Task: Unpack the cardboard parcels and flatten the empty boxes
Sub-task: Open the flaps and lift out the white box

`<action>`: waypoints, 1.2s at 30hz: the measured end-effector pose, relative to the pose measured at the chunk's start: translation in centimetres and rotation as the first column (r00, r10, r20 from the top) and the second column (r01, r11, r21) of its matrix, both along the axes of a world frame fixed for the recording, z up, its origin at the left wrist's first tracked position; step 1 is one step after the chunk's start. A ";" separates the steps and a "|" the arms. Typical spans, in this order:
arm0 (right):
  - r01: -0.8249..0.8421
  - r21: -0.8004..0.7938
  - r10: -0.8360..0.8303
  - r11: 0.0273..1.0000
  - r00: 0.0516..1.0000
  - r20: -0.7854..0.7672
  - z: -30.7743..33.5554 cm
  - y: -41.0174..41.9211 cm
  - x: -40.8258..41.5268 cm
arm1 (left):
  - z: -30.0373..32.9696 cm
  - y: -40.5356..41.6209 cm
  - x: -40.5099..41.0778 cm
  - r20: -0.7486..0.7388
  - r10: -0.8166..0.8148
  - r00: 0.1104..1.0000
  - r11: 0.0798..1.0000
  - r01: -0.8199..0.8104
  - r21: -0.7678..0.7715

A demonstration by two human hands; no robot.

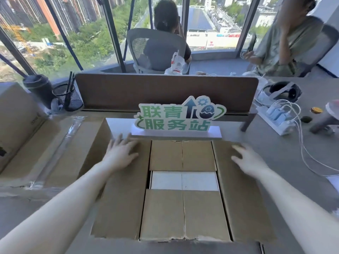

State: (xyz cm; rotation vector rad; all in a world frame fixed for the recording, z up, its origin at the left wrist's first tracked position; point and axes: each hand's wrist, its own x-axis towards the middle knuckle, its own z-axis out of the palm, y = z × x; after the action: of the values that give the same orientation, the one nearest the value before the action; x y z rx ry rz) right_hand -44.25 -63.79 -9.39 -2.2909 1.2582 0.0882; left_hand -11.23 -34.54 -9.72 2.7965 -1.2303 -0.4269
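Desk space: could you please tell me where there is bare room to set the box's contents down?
Bare desk lies right of the open box, before the white cables. The left is crowded with flattened cardboard; the sign blocks behind.

Two hands (121, 153) (247, 158), three cardboard boxes (165, 213) (60, 149) (14, 114) (one open), two seated people (168, 33) (286, 44).

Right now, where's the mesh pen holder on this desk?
In the head view, the mesh pen holder stands at the desk's far left, just right of a dark tumbler and against the left end of the brown divider panel.
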 end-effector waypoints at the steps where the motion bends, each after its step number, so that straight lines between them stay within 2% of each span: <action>1: 0.001 0.075 -0.004 0.997 0.999 0.032 -0.7 1.6 0.3 | -0.7 -0.4 -1.2 -0.089 -0.015 0.996 1.000 0.013 -0.015; 2: 0.015 0.196 -0.034 0.980 0.995 0.094 -1.3 3.2 0.7 | -1.3 -0.8 -2.4 -0.260 0.010 0.966 0.997 -0.029 -0.068; 4: 0.023 0.466 -0.151 0.884 0.959 0.240 -1.9 6.4 1.5 | -2.0 -1.8 -4.8 -0.613 0.051 0.789 0.954 -0.220 -0.203; 5: 0.008 0.537 -0.194 0.843 0.937 0.291 -2.1 7.6 1.8 | -2.2 -2.1 -5.9 -0.713 0.043 0.700 0.920 -0.306 -0.245; 7: -0.009 0.573 -0.238 0.819 0.904 0.354 -2.6 8.9 2.0 | -2.0 -2.3 -7.9 -0.771 0.029 0.636 0.884 -0.377 -0.278; 9: -0.021 0.571 -0.243 0.821 0.892 0.381 -3.0 9.4 1.4 | -2.2 -1.9 -8.9 -0.774 0.019 0.633 0.884 -0.372 -0.283; 12: -0.042 0.540 -0.177 0.840 0.921 0.347 -3.5 9.9 -0.1 | -2.8 -0.1 -9.8 -0.763 -0.004 0.647 0.896 -0.337 -0.290; 15: -0.039 0.466 -0.100 0.884 0.958 0.269 -4.0 10.0 -1.2 | -3.5 1.5 -10.5 -0.654 0.035 0.755 0.915 -0.288 -0.283; 17: -0.017 0.331 -0.049 0.943 0.980 0.191 -3.6 9.9 -1.5 | -2.9 1.7 -10.8 -0.502 0.082 0.861 0.922 -0.257 -0.290; 20: -0.026 -0.052 0.027 0.998 0.999 0.017 -2.7 9.9 -1.5 | -1.3 1.6 -10.9 -0.128 0.053 0.990 0.968 -0.083 -0.237; 21: -0.057 -0.175 0.055 0.983 0.998 -0.016 -2.4 10.0 -1.5 | -1.0 1.7 -10.8 0.021 -0.005 1.000 0.977 0.010 -0.213; 23: -0.098 -0.386 0.112 0.917 0.994 0.014 -2.0 10.3 -1.6 | -0.8 1.8 -10.6 0.242 -0.134 0.961 0.956 0.189 -0.223; 25: -0.051 -0.530 0.163 0.847 0.973 0.166 -1.8 10.2 -1.7 | -0.8 1.8 -10.5 0.346 -0.111 0.932 0.880 0.254 -0.401; 26: 0.013 -0.546 0.169 0.838 0.944 0.282 -1.4 10.1 -1.5 | -0.2 1.5 -10.5 0.306 -0.023 0.952 0.838 0.185 -0.513; 27: 0.079 -0.510 0.161 0.857 0.898 0.410 -0.7 10.0 -0.9 | 0.6 1.0 -10.4 0.205 0.077 0.976 0.795 0.064 -0.603; 29: 0.156 -0.332 0.082 0.930 0.795 0.601 0.5 9.5 1.1 | 1.9 -0.7 -9.7 -0.080 0.190 0.979 0.706 -0.193 -0.681; 30: 0.149 -0.251 0.047 0.956 0.771 0.635 1.0 9.0 2.3 | 2.1 -1.6 -9.1 -0.203 0.188 0.961 0.669 -0.276 -0.690; 32: 0.063 -0.173 0.054 0.983 0.799 0.599 1.6 7.9 4.5 | 2.1 -3.4 -7.9 -0.356 0.131 0.925 0.646 -0.353 -0.677; 33: 0.000 -0.169 0.091 0.986 0.840 0.534 1.3 7.2 5.3 | 1.7 -4.1 -7.3 -0.391 0.098 0.915 0.673 -0.351 -0.651; 36: -0.170 -0.131 0.193 0.977 0.961 0.197 -0.5 4.9 6.7 | -0.2 -5.5 -6.1 -0.360 0.059 0.931 0.837 -0.242 -0.490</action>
State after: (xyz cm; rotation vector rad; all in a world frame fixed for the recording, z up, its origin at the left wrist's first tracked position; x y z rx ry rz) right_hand -37.54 -58.91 -9.93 -2.4355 0.9668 -0.1601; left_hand -17.32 -40.08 -9.90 2.2143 -0.8717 -0.4417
